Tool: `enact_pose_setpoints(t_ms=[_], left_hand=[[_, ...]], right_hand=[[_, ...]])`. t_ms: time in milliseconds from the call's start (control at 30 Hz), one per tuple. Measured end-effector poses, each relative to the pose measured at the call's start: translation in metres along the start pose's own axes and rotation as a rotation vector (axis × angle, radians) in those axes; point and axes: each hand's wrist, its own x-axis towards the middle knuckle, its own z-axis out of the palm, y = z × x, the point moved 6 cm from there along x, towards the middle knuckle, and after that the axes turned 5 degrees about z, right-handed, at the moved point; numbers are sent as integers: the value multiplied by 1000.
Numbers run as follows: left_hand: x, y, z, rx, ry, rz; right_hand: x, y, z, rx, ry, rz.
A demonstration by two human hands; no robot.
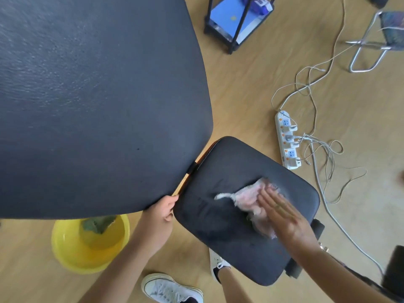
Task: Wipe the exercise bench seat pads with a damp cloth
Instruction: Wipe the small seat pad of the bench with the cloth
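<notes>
The right hand (282,217), blurred, presses flat with fingers spread on a pale pink cloth (253,200) lying on the small seat pad (218,226). The left hand (162,212) clasps the lower edge of the large back pad (98,106), which hides part of a yellow basin (65,248) holding a greenish rag (98,224).

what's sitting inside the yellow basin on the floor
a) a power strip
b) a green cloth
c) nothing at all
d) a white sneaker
b: a green cloth lies inside the yellow basin, on the floor beside the large bench pad, while the right hand presses a pink cloth on the small seat pad.
</notes>
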Motion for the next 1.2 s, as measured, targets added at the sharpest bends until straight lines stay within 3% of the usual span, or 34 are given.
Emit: enact_pose_setpoints(t_ms=[67, 133, 200, 300, 367, 433, 500, 567, 633, 667, 733, 800, 833, 900, 967, 1033, 1100, 1133, 1200], left_hand=[[0, -1, 0, 4, 6, -14], [0, -1, 1, -9, 7, -24], [0, 2, -3, -30, 1, -39], [2, 4, -6, -45, 27, -21], [1, 8, -6, -26, 23, -30], [1, 11, -4, 28, 19, -23], [2, 11, -4, 97, 48, 8], [5, 6, -5, 117, 78, 19], [6, 2, -2, 50, 77, -10], [5, 1, -1, 13, 60, -34], [5, 1, -1, -86, 46, -80], [6, -2, -2, -104, 51, -93], [6, -3, -2, -94, 39, -106], [5, -3, -3, -183, 25, -134], [5, -3, -1, -232, 7, -130], [5, -4, 1, -251, 4, -138], [7, -10, 3, -264, 25, -136], [6, -9, 1, -275, 29, -136], [9, -9, 4, -282, 29, -120]], right_hand=[[36, 12, -9, 143, 243, 447], [81, -23, 5, 187, 430, 676], [123, -85, 39, 181, 438, 509], [93, -165, 87, 75, 205, -7], [38, -155, 89, -2, -16, -218], [-2, -108, 61, -14, -114, -246], [0, -49, 23, 118, 20, 18], [30, -17, 2, 159, 245, 423], [71, -30, 11, 206, 426, 758], [92, -48, 23, 246, 466, 791], [115, -107, 54, 193, 402, 518], [74, -157, 89, 23, 146, 41], [37, -158, 96, -27, 27, -140], [-36, -119, 82, -54, -158, -291], [-77, -46, 43, -68, -133, -139], [-73, 36, -9, 18, 45, 380], [-45, 82, -32, 128, 336, 913], [-21, 75, -30, 165, 426, 992], [20, 33, -2, 207, 452, 803]])
